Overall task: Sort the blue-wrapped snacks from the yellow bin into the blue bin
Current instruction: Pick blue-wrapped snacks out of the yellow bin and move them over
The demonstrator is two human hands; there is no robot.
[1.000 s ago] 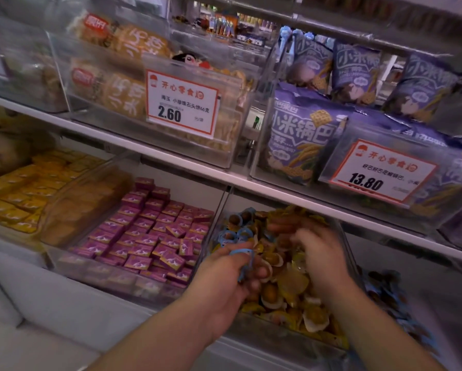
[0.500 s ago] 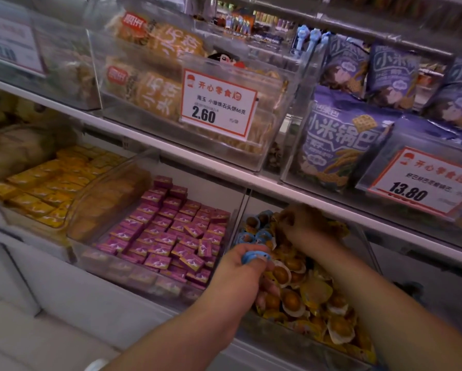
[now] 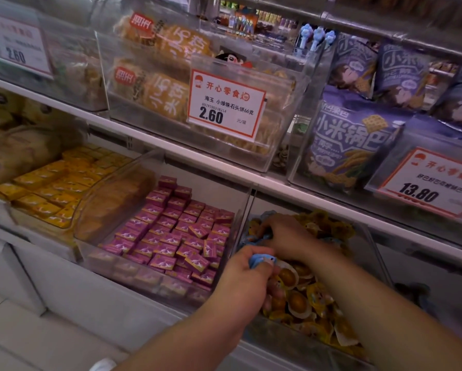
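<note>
Blue-wrapped snacks (image 3: 262, 259) bunched in left hand's (image 3: 244, 279) curled fingers, over yellow bin (image 3: 299, 341) | right hand (image 3: 286, 232) farther back – fingers curled among yellow and blue snacks, grasp unclear | pink boxes (image 3: 171, 231) left – price tag (image 3: 226, 104) above.

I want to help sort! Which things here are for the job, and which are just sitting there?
For the job: left hand, blue-wrapped snacks it holds, right hand, yellow snack bin.
Just there: pink boxes, yellow boxes, purple bags, price tags.
</note>
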